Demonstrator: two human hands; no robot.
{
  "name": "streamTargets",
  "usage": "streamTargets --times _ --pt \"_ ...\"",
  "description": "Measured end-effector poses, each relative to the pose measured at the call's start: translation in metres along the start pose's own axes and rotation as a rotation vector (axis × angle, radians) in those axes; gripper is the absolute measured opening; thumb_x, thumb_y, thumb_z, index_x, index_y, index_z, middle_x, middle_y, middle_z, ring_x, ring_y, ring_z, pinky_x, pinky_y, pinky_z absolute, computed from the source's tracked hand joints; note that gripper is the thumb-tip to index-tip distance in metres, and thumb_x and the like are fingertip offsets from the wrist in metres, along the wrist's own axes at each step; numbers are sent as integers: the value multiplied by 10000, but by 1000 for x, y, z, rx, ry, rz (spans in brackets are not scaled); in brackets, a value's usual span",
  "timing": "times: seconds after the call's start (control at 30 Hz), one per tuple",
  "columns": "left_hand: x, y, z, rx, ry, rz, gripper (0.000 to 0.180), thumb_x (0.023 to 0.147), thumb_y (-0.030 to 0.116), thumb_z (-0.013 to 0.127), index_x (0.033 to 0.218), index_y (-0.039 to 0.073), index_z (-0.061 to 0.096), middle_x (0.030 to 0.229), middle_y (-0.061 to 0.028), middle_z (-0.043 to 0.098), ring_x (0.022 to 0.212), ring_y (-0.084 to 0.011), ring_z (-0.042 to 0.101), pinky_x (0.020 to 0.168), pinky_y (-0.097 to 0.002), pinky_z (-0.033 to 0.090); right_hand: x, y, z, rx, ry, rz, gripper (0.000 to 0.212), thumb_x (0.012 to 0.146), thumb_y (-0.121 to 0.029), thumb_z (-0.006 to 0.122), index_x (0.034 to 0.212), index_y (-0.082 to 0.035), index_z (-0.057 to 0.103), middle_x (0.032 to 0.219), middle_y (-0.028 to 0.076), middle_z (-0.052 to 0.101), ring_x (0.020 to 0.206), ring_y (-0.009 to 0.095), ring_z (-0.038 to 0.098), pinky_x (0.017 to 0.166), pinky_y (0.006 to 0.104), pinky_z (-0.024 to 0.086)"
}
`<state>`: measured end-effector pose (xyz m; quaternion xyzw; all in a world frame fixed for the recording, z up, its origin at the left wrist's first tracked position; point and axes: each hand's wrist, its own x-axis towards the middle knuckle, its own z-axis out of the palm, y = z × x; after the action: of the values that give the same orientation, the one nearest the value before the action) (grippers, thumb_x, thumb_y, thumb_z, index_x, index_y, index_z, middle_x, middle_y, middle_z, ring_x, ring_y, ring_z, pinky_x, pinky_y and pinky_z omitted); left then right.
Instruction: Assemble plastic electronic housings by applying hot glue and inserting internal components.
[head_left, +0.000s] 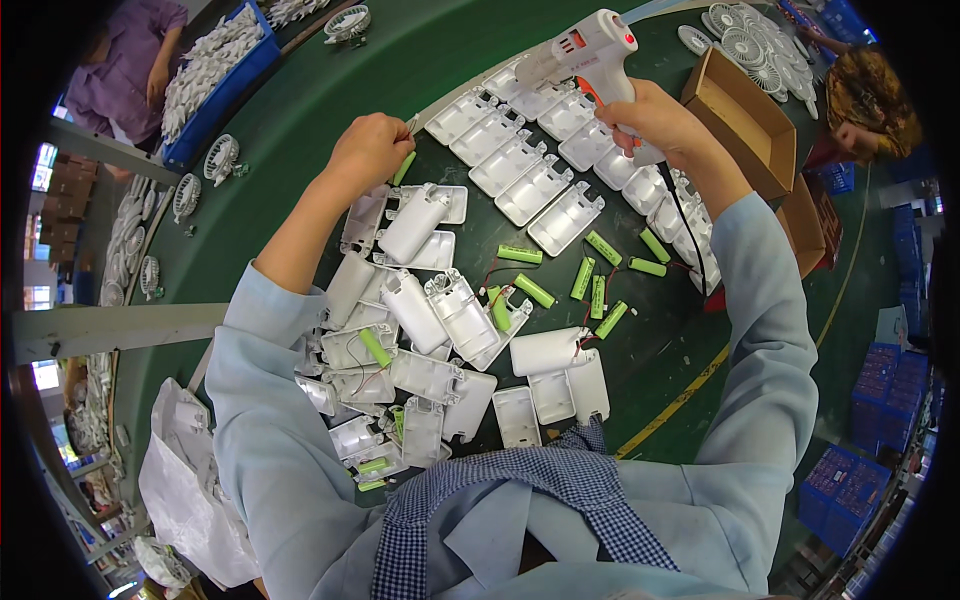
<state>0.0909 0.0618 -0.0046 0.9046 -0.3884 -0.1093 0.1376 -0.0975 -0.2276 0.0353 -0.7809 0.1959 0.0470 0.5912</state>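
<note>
My right hand (655,120) is wrapped round the handle of a white glue gun (590,52), its nozzle pointing left over the far end of the white plastic housings. A dark cord hangs from the gun. Closed fingers of my left hand (368,152) hold a green battery (403,168) with thin wires; part of it is hidden by the hand. Between my hands, open housings (497,160) lie hollow side up in neat rows. Loose housings (410,310) are heaped nearer my body on the left. Several green batteries (533,290) with wires lie beside the rows.
Cardboard boxes (742,120) stand right of the rows. White fan grilles (745,45) pile up at the far right, near another person (870,100). A blue bin (225,75) of white parts and a second person (125,70) are far left. Blue crates (845,495) stand lower right.
</note>
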Motion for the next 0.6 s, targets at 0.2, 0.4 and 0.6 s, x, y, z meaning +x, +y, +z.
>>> streamTargets --times 0.2,0.4,0.6 --pt "47 48 -22 -239 233 176 244 814 273 642 864 47 717 778 -164 666 741 -317 651 717 -401 510 -8 10 -4 83 38 -41 272 802 -168 656 989 16 583 782 66 582 564 117 541 489 283 419" --pt "120 71 8 -111 479 350 205 815 263 640 889 106 749 920 -120 677 877 -315 646 804 -409 507 -13 15 -2 207 15 -39 293 837 -172 652 1039 35 606 856 70 605 598 121 553 482 285 433" --pt "138 84 33 -81 340 182 179 808 261 659 906 157 767 881 -99 710 859 -299 666 795 -410 527 -25 12 -4 222 49 -33 284 855 -180 603 1055 21 594 639 66 571 515 114 515 487 266 440"
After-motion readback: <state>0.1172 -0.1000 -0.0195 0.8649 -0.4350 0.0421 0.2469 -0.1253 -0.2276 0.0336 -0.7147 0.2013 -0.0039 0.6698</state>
